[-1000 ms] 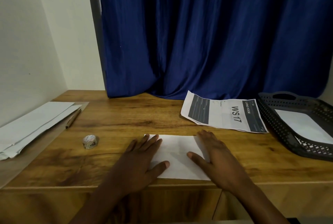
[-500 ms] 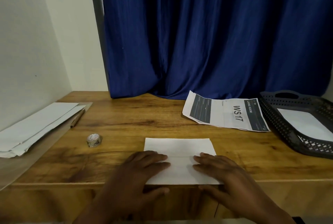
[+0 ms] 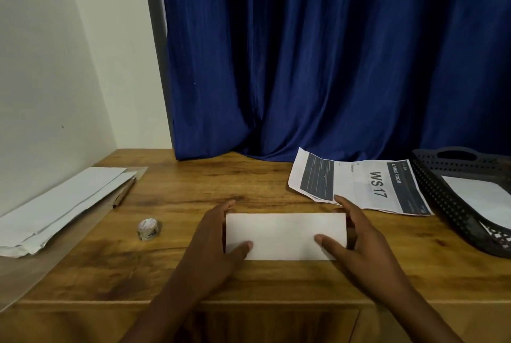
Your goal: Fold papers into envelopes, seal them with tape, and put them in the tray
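A white folded paper (image 3: 284,233) lies flat on the wooden desk (image 3: 193,190), now a narrow rectangle. My left hand (image 3: 215,243) grips its left end, thumb on top and fingers behind the far edge. My right hand (image 3: 359,240) grips its right end the same way. A small roll of tape (image 3: 149,229) sits on the desk to the left. The dark perforated tray (image 3: 448,199) stands at the right edge with a white paper (image 3: 481,199) inside.
A stack of white sheets (image 3: 60,204) lies at the far left beside the wall, with a brown pencil (image 3: 124,193) next to it. A printed sheet marked WS 17 (image 3: 367,185) lies behind the folded paper. A blue curtain (image 3: 331,52) hangs at the back.
The paper has been folded over and is now about half as deep. Both hands moved from pressing its near part to holding its two ends.
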`<action>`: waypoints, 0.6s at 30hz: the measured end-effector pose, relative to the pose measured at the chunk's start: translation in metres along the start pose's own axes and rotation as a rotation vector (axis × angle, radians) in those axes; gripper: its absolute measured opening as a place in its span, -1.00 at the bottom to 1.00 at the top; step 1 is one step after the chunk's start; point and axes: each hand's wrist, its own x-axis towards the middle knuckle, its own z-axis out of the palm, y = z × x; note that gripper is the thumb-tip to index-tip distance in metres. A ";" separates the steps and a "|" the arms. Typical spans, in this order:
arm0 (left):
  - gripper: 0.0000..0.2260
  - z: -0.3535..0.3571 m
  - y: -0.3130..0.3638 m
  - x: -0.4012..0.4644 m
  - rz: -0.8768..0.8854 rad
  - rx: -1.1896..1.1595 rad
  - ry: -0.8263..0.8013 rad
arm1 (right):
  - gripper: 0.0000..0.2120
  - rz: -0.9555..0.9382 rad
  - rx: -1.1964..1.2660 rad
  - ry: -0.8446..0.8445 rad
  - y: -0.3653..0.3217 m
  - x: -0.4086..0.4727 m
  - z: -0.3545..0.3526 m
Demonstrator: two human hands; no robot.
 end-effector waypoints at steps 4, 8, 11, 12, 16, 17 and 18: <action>-0.15 0.008 -0.002 0.002 0.012 0.242 -0.081 | -0.03 0.015 -0.319 -0.007 0.008 0.007 0.007; -0.23 0.009 -0.003 0.001 0.052 0.296 -0.122 | -0.11 0.011 -0.326 -0.043 0.009 0.008 0.007; -0.28 0.009 -0.005 0.000 0.052 0.370 -0.173 | -0.21 0.004 -0.366 -0.057 0.008 0.007 0.008; -0.27 0.010 -0.004 0.000 0.062 0.406 -0.193 | -0.26 -0.004 -0.363 -0.044 0.007 0.006 0.008; -0.29 0.010 0.006 -0.003 0.166 0.517 -0.277 | -0.45 -0.142 -0.502 0.010 -0.012 -0.002 0.016; -0.31 0.010 0.007 -0.002 0.186 0.532 -0.295 | -0.47 -0.162 -0.528 -0.034 -0.021 -0.004 0.021; -0.30 0.010 0.008 -0.002 0.192 0.543 -0.315 | -0.47 -0.182 -0.546 -0.106 -0.030 -0.005 0.029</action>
